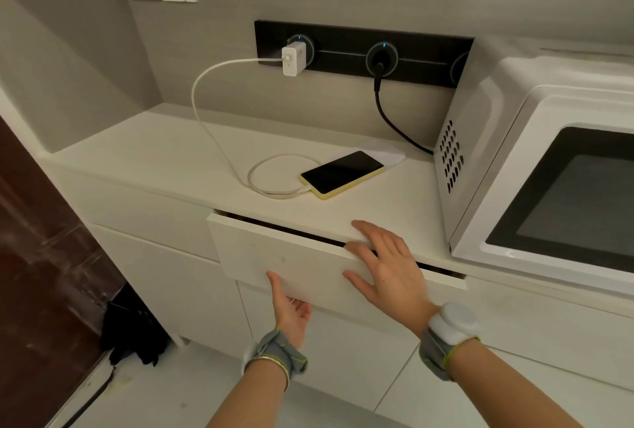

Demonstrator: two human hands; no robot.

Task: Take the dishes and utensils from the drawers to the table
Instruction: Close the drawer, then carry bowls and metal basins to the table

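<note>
A white drawer front (274, 252) under the counter stands pulled out a little, with a dark gap along its top edge. My left hand (291, 311) grips the drawer's bottom edge from below, thumb on the front face. My right hand (384, 266) lies spread across the drawer's top edge and the counter lip, fingers apart, holding nothing. The inside of the drawer is hidden, and no dishes or utensils are in view.
On the white counter (154, 160) lies a yellow phone (343, 173) on a white charging cable. A white microwave (535, 180) stands at the right. A black socket strip (360, 50) is on the wall. Below are more white cabinet fronts, and a dark bag (133, 331) sits on the floor at the left.
</note>
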